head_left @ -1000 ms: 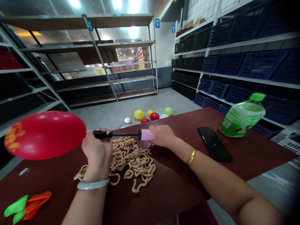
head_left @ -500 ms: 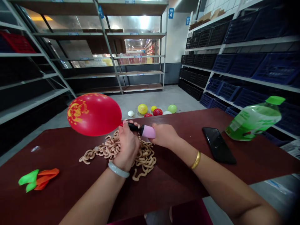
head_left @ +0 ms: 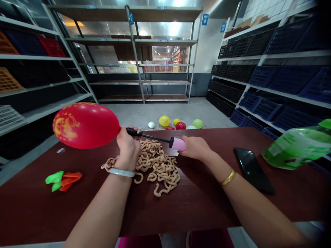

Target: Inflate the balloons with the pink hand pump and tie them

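An inflated red balloon (head_left: 86, 125) with a yellow print hangs above the left side of the dark red table (head_left: 196, 203). My left hand (head_left: 127, 147) is closed round the balloon's neck and the black nozzle end of a hand pump (head_left: 155, 138). My right hand (head_left: 196, 148) grips the pump's pink handle, pulled out so the thin black rod shows. Beneath both hands lies a heap of tan clips or links (head_left: 155, 165) on the table.
Flat green and orange balloons (head_left: 62, 178) lie at the table's left. A black phone (head_left: 253, 170) and a green bottle (head_left: 297, 146) sit at the right. Several inflated balloons (head_left: 176, 123) rest on the floor beyond. Shelving with crates lines both sides.
The pump handle was pushed in against my left hand half a second ago; my right hand has pulled it out again. The view has also swung left.
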Demonstrator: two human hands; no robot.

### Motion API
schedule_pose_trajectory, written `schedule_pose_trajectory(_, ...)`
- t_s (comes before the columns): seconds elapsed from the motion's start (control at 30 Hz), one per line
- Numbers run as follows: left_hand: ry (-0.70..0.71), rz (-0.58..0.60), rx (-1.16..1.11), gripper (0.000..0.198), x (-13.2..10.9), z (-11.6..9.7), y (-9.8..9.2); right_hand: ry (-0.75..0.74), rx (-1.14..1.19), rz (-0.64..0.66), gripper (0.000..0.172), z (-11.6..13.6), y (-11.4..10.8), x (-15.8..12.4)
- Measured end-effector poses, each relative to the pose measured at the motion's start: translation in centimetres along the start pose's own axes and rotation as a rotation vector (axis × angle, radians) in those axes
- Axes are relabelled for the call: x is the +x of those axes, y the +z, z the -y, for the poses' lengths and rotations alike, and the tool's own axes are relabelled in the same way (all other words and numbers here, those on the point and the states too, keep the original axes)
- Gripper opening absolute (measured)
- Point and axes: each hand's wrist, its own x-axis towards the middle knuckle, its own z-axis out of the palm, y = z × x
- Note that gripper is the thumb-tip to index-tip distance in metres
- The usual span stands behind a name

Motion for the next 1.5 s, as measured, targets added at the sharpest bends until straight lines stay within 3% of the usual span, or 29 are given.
schedule_pose_trajectory(0.1, -0.03, 0.028, -0.013, 0.021, -1.9, 1.3, 0.5, -0.027, -0.003, -0.009, 0.039, 0.3, 0.0, -0.2)
schedule_pose_trajectory(0.27, -0.106, 0.128, -0.028, 0.029, -7.2, 4.2, 1.3, -0.032, 0.045, -0.038, 0.037, 1.6, -0.1, -0.8)
schedule_pose_trajectory(0.37, -0.12, 0.159, -0.025, 0.03, -9.1, 4.9, 1.6, -0.02, 0.089, -0.06, 0.038, 2.5, -0.2, -1.1)
schedule_pose_trajectory(0.47, -0.099, 0.177, -0.007, 0.025, -8.6, 4.3, 1.7, -0.013, 0.12, -0.06, 0.041, 2.8, -0.1, -1.1)
schedule_pose_trajectory(0.7, -0.002, 0.053, -0.012, 0.017, -2.1, -0.1, 0.5, -0.024, 0.082, 0.004, 0.042, 0.7, 0.1, 0.0)
schedule_pose_trajectory(0.8, -0.011, 0.011, -0.035, 0.019, -0.7, -0.8, 0.1, -0.033, 0.05, 0.027, 0.04, -0.2, -0.4, -0.1)
schedule_pose_trajectory(0.93, -0.027, -0.005, -0.052, 0.019, -2.0, 0.8, 0.4, -0.034, 0.006, 0.028, 0.039, -0.7, -0.6, -0.4)
schedule_pose_trajectory(1.23, -0.173, 0.119, -0.07, 0.023, -9.2, 5.6, 1.4, 0.002, 0.042, 0.025, 0.045, 1.9, 0.0, -0.8)
schedule_pose_trajectory(1.37, -0.137, 0.145, -0.066, 0.024, -8.6, 5.1, 1.5, 0.014, 0.066, 0.0, 0.047, 2.5, -0.3, -0.8)
schedule_pose_trajectory(1.5, -0.086, 0.102, -0.055, 0.026, -5.5, 2.7, 1.4, 0.028, 0.078, 0.045, 0.043, 1.9, -0.5, -0.4)
